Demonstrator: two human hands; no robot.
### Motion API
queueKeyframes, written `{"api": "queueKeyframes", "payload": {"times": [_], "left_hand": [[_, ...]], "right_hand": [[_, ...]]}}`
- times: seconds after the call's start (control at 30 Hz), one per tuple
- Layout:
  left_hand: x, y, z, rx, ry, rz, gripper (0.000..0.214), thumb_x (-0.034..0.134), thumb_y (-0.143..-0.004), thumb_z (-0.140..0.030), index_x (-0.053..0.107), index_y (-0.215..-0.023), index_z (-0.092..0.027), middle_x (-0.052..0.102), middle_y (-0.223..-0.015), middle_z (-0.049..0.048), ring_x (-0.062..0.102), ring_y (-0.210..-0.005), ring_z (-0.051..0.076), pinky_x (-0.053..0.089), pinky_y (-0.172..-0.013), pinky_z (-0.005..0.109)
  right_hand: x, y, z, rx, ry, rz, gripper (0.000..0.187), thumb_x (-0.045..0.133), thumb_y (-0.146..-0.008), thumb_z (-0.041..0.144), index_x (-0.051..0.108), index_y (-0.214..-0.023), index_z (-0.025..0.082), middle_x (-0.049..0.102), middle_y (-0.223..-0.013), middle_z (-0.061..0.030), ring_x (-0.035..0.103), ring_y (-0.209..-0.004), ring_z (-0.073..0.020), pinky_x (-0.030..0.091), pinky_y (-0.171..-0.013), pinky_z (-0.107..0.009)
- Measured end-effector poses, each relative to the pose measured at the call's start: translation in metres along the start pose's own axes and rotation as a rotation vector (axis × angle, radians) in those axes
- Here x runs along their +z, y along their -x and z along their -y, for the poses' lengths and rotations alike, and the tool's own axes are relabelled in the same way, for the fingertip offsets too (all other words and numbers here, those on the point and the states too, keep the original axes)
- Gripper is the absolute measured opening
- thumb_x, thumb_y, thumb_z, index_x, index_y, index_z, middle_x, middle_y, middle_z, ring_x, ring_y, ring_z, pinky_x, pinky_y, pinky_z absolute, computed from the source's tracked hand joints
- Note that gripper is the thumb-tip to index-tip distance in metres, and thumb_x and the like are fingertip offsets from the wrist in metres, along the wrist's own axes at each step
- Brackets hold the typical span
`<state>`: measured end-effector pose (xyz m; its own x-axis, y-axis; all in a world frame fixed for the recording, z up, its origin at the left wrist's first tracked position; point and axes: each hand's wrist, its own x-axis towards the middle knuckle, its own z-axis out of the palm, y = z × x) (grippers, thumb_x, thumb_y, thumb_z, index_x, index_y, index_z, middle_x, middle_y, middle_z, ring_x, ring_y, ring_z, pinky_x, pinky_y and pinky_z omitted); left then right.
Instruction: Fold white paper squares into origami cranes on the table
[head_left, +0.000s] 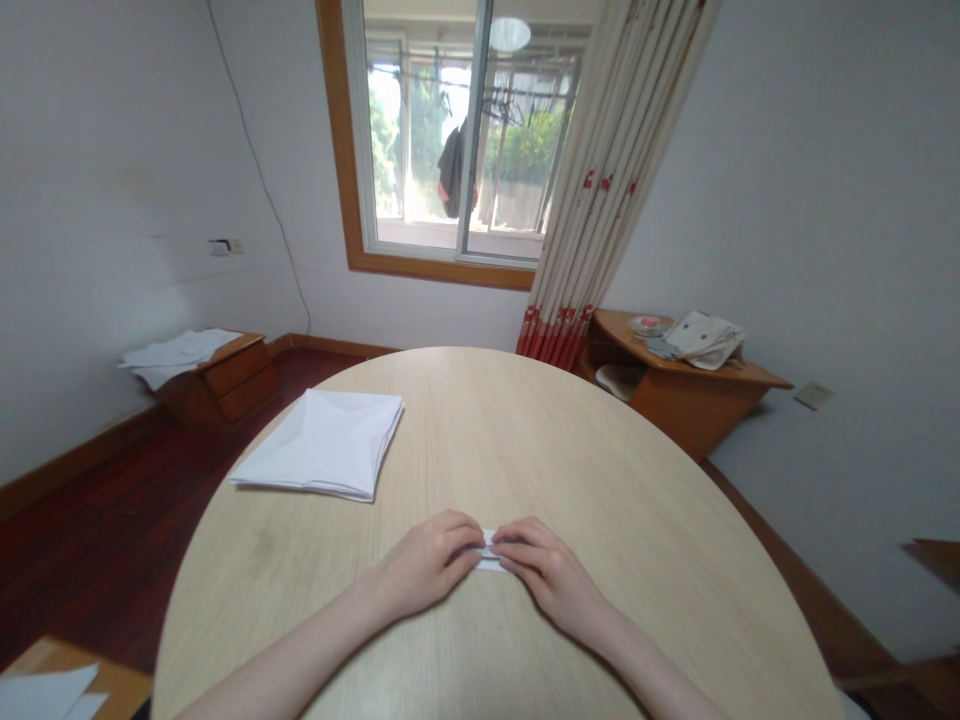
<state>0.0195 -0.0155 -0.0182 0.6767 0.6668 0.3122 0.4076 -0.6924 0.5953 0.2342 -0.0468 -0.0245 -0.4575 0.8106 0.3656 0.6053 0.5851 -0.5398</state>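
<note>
White folded paper strip (489,551) lies flat on the table (592,470) in front of us, its long axis running nearly side to side with a slight tilt, and its ends tucked under our fingers. Going across from our left, we see loose white sheets (45,695) on a wooden board (112,680) in the bottom corner, above a dark red wooden floor (105,540). More white sheets (176,352) are piled on a low wooden bedside cabinet (236,380) against the wall. On the table, up and to the left of our hands, a large folded white paper square (322,445) rests well apart from the strip. Past the table's far edge stand a wood-framed window (450,140) and a long cream curtain with a red pattern (607,180). To the right, a wooden corner shelf (675,395) carries a folded cloth (705,338) and a small dish (649,325). The strip sits midway between our left hand (424,565) and right hand (551,570). The fingers (463,530) of both are closed and press on it from either side.
</note>
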Motion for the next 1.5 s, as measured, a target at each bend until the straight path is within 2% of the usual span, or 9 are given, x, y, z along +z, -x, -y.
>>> {"api": "queueKeyframes", "payload": {"times": [0.27,0.4,0.53,0.77,0.9,1.03,1.1,1.27,1.5], "left_hand": [[0.002,0.000,0.000,-0.032,-0.021,0.006,0.020,0.051,-0.093,-0.018,0.068,-0.101,-0.019,0.067,-0.105,0.0055,0.061,-0.099,0.018,0.049,-0.090,0.029],[0.003,-0.001,-0.001,-0.022,-0.026,0.001,0.020,0.048,-0.095,-0.016,0.068,-0.095,-0.018,0.067,-0.098,0.0054,0.060,-0.096,0.018,0.048,-0.087,0.029],[0.003,-0.002,-0.003,-0.027,-0.036,0.009,0.020,0.046,-0.096,-0.016,0.065,-0.092,-0.017,0.065,-0.094,0.0050,0.059,-0.093,0.018,0.048,-0.085,0.029],[0.007,0.000,0.004,-0.078,0.062,-0.014,0.015,0.047,-0.092,-0.013,0.057,-0.102,-0.019,0.063,-0.099,0.0042,0.059,-0.094,0.018,0.047,-0.084,0.030],[0.008,0.000,0.003,-0.090,0.036,-0.037,0.017,0.050,-0.089,-0.011,0.055,-0.103,-0.020,0.062,-0.102,0.0046,0.057,-0.097,0.019,0.046,-0.085,0.031],[0.007,-0.001,-0.002,-0.220,-0.220,-0.035,0.009,0.060,-0.088,-0.020,0.058,-0.096,-0.019,0.063,-0.097,0.0047,0.055,-0.092,0.023,0.043,-0.081,0.036],[0.006,-0.002,-0.003,-0.278,-0.306,-0.027,0.013,0.065,-0.086,-0.027,0.059,-0.092,-0.018,0.063,-0.095,0.0049,0.055,-0.089,0.024,0.041,-0.079,0.037],[0.009,-0.003,-0.001,-0.321,-0.300,-0.072,0.033,0.075,-0.075,-0.044,0.058,-0.086,-0.018,0.063,-0.090,0.0040,0.055,-0.088,0.025,0.037,-0.077,0.037],[0.008,-0.004,-0.004,-0.359,-0.257,-0.039,0.030,0.079,-0.072,-0.038,0.059,-0.082,-0.018,0.062,-0.091,0.0031,0.055,-0.089,0.025,0.035,-0.079,0.037]], "right_hand": [[0.001,-0.001,0.001,0.103,-0.068,0.013,0.026,0.046,-0.097,0.027,0.072,-0.093,0.024,0.066,-0.099,-0.0067,0.060,-0.097,-0.0205,0.050,-0.086,-0.035],[0.001,-0.002,0.006,0.159,-0.111,0.011,0.026,0.045,-0.097,0.028,0.069,-0.089,0.022,0.064,-0.100,-0.0061,0.059,-0.099,-0.0198,0.048,-0.090,-0.035],[0.002,-0.002,0.008,0.161,-0.084,-0.005,0.026,0.041,-0.097,0.027,0.063,-0.084,0.021,0.062,-0.096,-0.0067,0.058,-0.095,-0.0202,0.049,-0.085,-0.035],[0.006,0.000,0.002,0.138,-0.060,-0.045,0.013,0.042,-0.094,0.022,0.055,-0.094,0.021,0.061,-0.095,-0.0069,0.058,-0.092,-0.0214,0.049,-0.081,-0.036],[0.008,0.000,-0.001,0.140,-0.045,-0.068,0.013,0.043,-0.093,0.020,0.055,-0.099,0.021,0.061,-0.098,-0.0079,0.057,-0.093,-0.0226,0.049,-0.083,-0.038],[0.009,0.000,-0.003,0.166,0.054,-0.063,0.012,0.045,-0.093,0.020,0.057,-0.096,0.021,0.062,-0.096,-0.0075,0.055,-0.093,-0.0239,0.047,-0.084,-0.042],[0.009,0.001,-0.004,0.195,0.094,-0.068,0.009,0.047,-0.093,0.021,0.057,-0.091,0.021,0.062,-0.094,-0.0073,0.055,-0.091,-0.0242,0.047,-0.082,-0.042],[0.010,0.002,-0.008,0.222,0.116,-0.091,0.007,0.051,-0.090,0.019,0.054,-0.084,0.021,0.060,-0.089,-0.0062,0.056,-0.088,-0.0231,0.048,-0.079,-0.039],[0.010,0.002,-0.007,0.191,0.109,-0.098,0.008,0.051,-0.089,0.016,0.056,-0.090,0.022,0.056,-0.096,-0.0069,0.056,-0.095,-0.0236,0.048,-0.084,-0.040]]}}
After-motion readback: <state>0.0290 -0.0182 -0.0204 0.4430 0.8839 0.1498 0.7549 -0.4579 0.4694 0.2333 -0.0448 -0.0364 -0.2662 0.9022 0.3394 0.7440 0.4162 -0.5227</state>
